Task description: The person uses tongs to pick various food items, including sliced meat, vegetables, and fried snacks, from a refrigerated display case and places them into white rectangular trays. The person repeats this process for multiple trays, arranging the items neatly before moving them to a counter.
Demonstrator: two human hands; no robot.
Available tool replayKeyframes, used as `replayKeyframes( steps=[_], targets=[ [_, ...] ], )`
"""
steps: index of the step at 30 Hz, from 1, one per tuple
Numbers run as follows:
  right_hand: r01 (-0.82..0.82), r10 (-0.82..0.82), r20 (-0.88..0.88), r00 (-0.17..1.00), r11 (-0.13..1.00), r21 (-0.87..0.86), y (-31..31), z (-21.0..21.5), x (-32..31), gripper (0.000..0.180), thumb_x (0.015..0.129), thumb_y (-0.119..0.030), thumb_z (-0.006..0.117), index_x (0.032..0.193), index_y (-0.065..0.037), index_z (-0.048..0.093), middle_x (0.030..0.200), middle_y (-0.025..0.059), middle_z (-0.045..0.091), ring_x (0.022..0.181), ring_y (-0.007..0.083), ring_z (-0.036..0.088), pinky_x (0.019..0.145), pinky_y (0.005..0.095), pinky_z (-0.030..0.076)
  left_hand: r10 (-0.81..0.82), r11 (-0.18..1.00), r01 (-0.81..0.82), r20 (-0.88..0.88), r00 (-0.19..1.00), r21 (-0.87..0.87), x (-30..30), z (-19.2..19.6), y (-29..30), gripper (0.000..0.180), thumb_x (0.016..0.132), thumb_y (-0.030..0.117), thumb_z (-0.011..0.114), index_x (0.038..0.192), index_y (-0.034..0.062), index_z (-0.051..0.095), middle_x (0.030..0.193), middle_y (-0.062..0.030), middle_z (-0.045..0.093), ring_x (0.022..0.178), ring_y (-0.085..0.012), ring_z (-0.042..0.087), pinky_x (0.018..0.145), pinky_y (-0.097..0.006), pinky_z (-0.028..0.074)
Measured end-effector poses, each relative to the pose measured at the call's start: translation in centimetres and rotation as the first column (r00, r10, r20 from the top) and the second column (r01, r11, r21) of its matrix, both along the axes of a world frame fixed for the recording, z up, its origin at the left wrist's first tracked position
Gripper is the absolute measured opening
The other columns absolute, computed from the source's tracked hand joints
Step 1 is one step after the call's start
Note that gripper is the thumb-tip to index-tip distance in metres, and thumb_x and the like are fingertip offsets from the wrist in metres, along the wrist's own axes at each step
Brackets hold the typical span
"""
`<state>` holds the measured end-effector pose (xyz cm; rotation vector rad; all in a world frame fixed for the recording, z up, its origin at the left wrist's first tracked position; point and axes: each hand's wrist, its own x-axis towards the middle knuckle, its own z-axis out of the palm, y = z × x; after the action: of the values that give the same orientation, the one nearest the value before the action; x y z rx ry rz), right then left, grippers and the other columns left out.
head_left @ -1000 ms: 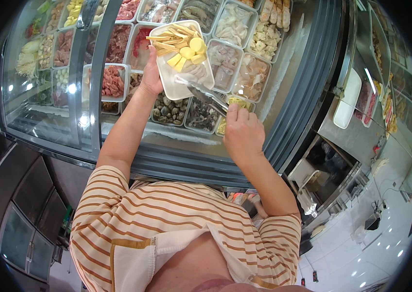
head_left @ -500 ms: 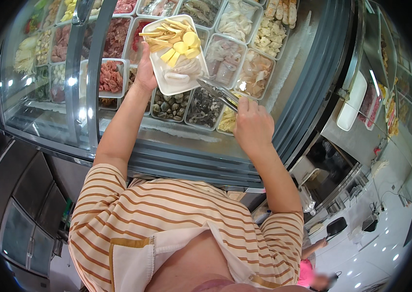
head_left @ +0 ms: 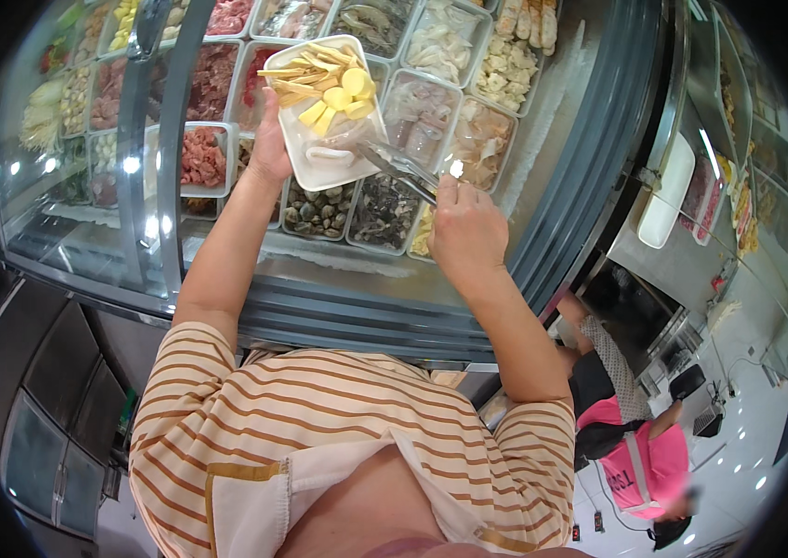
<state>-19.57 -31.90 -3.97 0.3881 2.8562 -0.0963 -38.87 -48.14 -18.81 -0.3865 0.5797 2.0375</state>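
Observation:
My left hand (head_left: pixel 269 147) grips the left edge of a white rectangular tray (head_left: pixel 312 179), held tilted above the display case. Yellow strips and round slices (head_left: pixel 338 93) fill its far half, and pale curled pieces (head_left: pixel 329 154) lie at its near end. My right hand (head_left: pixel 470 228) is closed around metal tongs (head_left: pixel 405 167). The tongs' tips reach the tray's right edge by the pale pieces; whether they pinch anything cannot be made out. Below the tray are a tub of snails or shellfish (head_left: pixel 317 212) and a tub of dark grey shreds (head_left: pixel 381 210).
Tubs of red meat (head_left: pixel 203 156), pale squid-like pieces (head_left: pixel 420 110) and white chunks (head_left: pixel 507 74) sit in the case. Its grey rail (head_left: pixel 366 312) runs before me. A white tray (head_left: pixel 668 191) rests on a steel counter at right. A person in pink (head_left: pixel 645 465) is behind, holding a black pan (head_left: pixel 688 381).
The tray and both my hands have shifted slightly left and down. The tongs still point at its right edge. The person in pink has come further into view at lower right.

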Motion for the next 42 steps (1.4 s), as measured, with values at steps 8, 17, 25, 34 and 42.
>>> replayKeyframes(
  steps=[8, 17, 25, 34, 42],
  targets=[
    [0.074, -0.075, 0.005, 0.997, 0.995, 0.067, 1.3, 0.0, 0.7, 0.03, 0.068, -0.01, 0.061, 0.094, 0.002, 0.057, 0.076, 0.0109, 0.059, 0.066, 0.0249, 0.062, 0.06, 0.0334, 0.052, -0.017, 0.997, 0.012, -0.061, 0.998, -0.073, 0.1, 0.7, -0.8, 0.075, 0.088, 0.059, 0.039, 0.139, 0.0054, 0.029, 0.138, -0.0138, 0.04, 0.124, -0.0289, 0.042, 0.104, -0.044, 0.034],
    [0.159, -0.172, 0.173, 0.97, 0.984, 0.085, 7.1, -7.7, -1.8, 0.016, 0.074, -0.008, 0.054, 0.083, 0.003, 0.063, 0.079, 0.0166, 0.065, 0.074, 0.0283, 0.066, 0.057, 0.0369, 0.054, -0.007, 0.995, 0.003, -0.04, 0.999, -0.103, 0.1, -0.9, -2.0, 0.072, 0.089, 0.059, 0.037, 0.139, 0.0073, 0.029, 0.138, -0.0125, 0.04, 0.124, -0.0284, 0.042, 0.104, -0.044, 0.034],
    [0.179, -0.185, 0.194, 0.963, 0.983, 0.051, 5.8, -9.1, -4.5, 0.018, 0.075, -0.008, 0.052, 0.083, 0.002, 0.064, 0.079, 0.0174, 0.065, 0.075, 0.0308, 0.066, 0.062, 0.0397, 0.053, 0.005, 0.995, -0.006, -0.007, 1.0, -0.095, 0.3, -1.1, -2.0, 0.073, 0.089, 0.059, 0.037, 0.14, 0.0067, 0.028, 0.139, -0.0129, 0.038, 0.125, -0.0285, 0.041, 0.105, -0.044, 0.033],
    [0.295, -0.265, 0.365, 0.892, 0.955, -0.027, 7.4, -5.8, -4.2, 0.024, 0.076, -0.01, 0.05, 0.089, 0.003, 0.063, 0.084, 0.0196, 0.065, 0.08, 0.0316, 0.065, 0.069, 0.0418, 0.051, -0.014, 0.999, 0.014, -0.006, 1.0, -0.046, 0.3, -1.2, -1.9, 0.075, 0.089, 0.059, 0.038, 0.14, 0.0054, 0.026, 0.14, -0.0133, 0.037, 0.126, -0.028, 0.04, 0.105, -0.043, 0.033],
    [0.401, -0.406, 0.252, 0.879, 0.913, 0.07, 6.7, -1.1, -0.6, 0.025, 0.08, -0.018, 0.055, 0.099, -0.002, 0.057, 0.085, 0.0155, 0.065, 0.078, 0.0331, 0.063, 0.069, 0.0425, 0.049, 0.003, 1.0, -0.004, -0.017, 1.0, -0.03, 0.4, -1.3, -1.4, 0.073, 0.09, 0.058, 0.038, 0.139, 0.0047, 0.027, 0.139, -0.0136, 0.038, 0.126, -0.0283, 0.04, 0.105, -0.043, 0.033]
  ],
)
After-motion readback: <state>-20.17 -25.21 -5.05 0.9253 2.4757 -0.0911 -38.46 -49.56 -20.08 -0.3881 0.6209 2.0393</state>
